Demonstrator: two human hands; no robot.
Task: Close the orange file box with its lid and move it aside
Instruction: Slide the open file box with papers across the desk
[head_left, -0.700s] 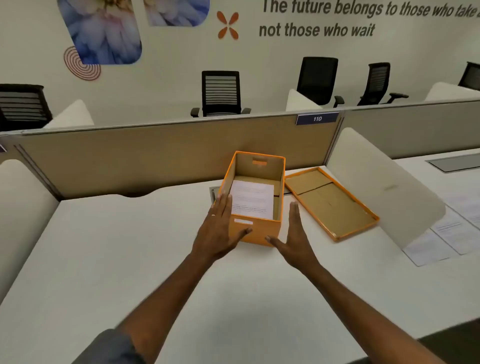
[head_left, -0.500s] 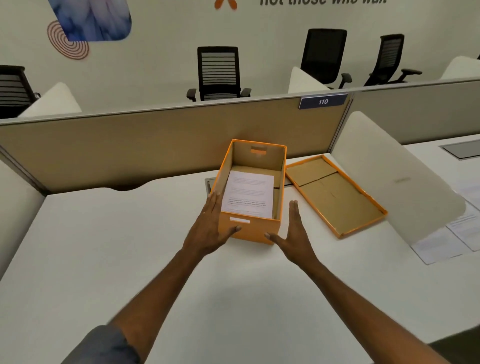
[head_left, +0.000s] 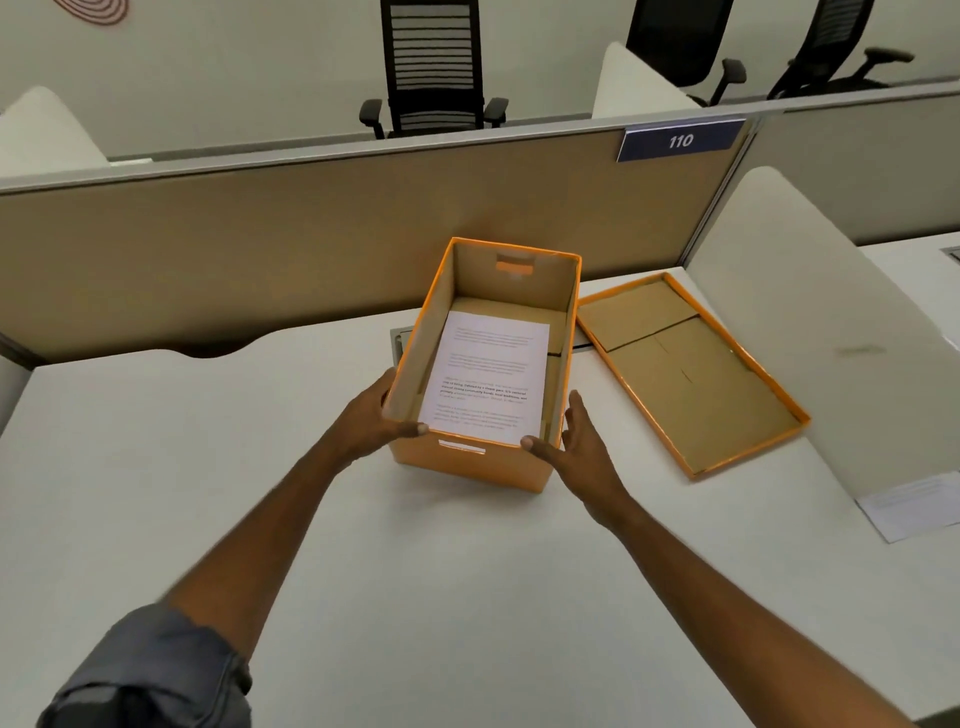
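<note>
Open orange cardboard file box (head_left: 470, 462), long axis toward the bench's (head_left: 208, 441) far edge; left hand (head_left: 371, 421) and right hand (head_left: 579, 449) fingers clasp its near corners; lid (head_left: 691, 374) upturned alongside.

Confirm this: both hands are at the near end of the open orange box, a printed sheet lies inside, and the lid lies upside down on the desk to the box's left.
Wrong side. The head view shows the lid lying upside down on the desk to the right of the orange box. The rest holds: left hand and right hand at its near end, printed sheet inside.
</note>
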